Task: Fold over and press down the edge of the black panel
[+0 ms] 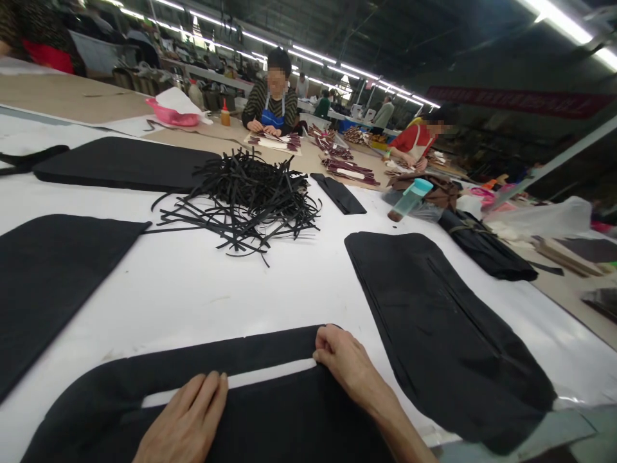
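A black fabric panel lies at the near edge of the white table, with a long narrow slot showing white through it. My left hand rests flat on the panel just below the slot, fingers stretched out. My right hand has its fingers curled and pressed on the fabric at the slot's right end. A heap of thin black strips sits further out in the middle.
Other black panels lie at left, far left and right. A small folded black piece and a teal-capped bottle stand beyond. Two people work at the far side. A pink basin sits at the back.
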Demonstrator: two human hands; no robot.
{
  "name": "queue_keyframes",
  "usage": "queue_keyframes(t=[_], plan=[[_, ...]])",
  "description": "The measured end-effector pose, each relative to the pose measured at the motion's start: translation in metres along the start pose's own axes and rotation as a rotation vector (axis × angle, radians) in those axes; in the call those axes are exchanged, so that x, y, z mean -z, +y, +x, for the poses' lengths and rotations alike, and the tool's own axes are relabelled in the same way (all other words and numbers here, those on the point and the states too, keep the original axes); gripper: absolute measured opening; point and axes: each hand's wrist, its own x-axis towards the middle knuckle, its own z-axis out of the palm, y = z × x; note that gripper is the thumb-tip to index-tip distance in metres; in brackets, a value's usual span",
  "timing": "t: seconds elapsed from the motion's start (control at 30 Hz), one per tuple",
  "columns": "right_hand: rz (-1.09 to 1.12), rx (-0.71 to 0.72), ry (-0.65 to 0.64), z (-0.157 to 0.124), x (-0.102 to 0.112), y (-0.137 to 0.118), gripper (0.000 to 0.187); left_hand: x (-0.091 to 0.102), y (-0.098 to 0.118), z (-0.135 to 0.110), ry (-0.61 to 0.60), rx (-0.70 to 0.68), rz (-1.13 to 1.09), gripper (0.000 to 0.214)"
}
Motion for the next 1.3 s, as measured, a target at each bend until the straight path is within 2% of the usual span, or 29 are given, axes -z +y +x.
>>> queue_keyframes(t=[0.2,0.27,0.37,0.43,0.53,0.67,0.73,0.8,0.9,1.03,1.17,1.3], plan=[[-0.223,0.026,0.07,-0.01,-0.012,0.001,0.015,0.014,0.007,0.0,0.079,0.046,-0.118,0.058],[-0.263,0.032,0.079,-0.013,-0.014,0.009,0.02,0.016,0.01,0.002,0.215,0.014,-0.157,0.05],[-0.307,-0.008,0.062,-0.011,-0.013,0.019,0.028,0.011,0.01,-0.002,0.496,0.009,-0.162,0.033],[-0.316,0.011,0.077,-0.009,-0.011,0.013,0.026,0.007,0.005,-0.01,0.559,0.037,-0.151,0.032],[-0.232,0.163,0.071,-0.007,-0.016,-0.027,0.017,0.007,-0.006,-0.024,0.503,0.071,-0.113,0.039],[-0.042,0.348,-0.123,-0.001,-0.038,-0.112,0.012,0.012,-0.018,-0.035,0.432,0.135,-0.104,0.035],[-0.004,0.4,-0.165,0.007,-0.051,-0.147,0.012,0.012,-0.018,-0.037,0.372,0.206,-0.117,0.029],[-0.024,0.416,-0.194,0.018,-0.065,-0.171,0.012,0.011,-0.016,-0.038,0.33,0.261,-0.119,0.026],[-0.065,0.389,-0.245,0.033,-0.08,-0.188,0.008,0.01,-0.014,-0.042,0.296,0.255,-0.114,0.028],[-0.096,0.336,-0.265,0.042,-0.088,-0.193,0.006,0.012,-0.016,-0.045,0.21,0.182,-0.041,0.036],[-0.112,0.308,-0.282,0.044,-0.086,-0.195,0.007,0.009,-0.016,-0.047,0.252,0.178,0.008,0.038],[-0.122,0.304,-0.283,0.046,-0.086,-0.196,0.008,-0.004,-0.013,-0.05,0.317,0.176,0.037,0.036]])
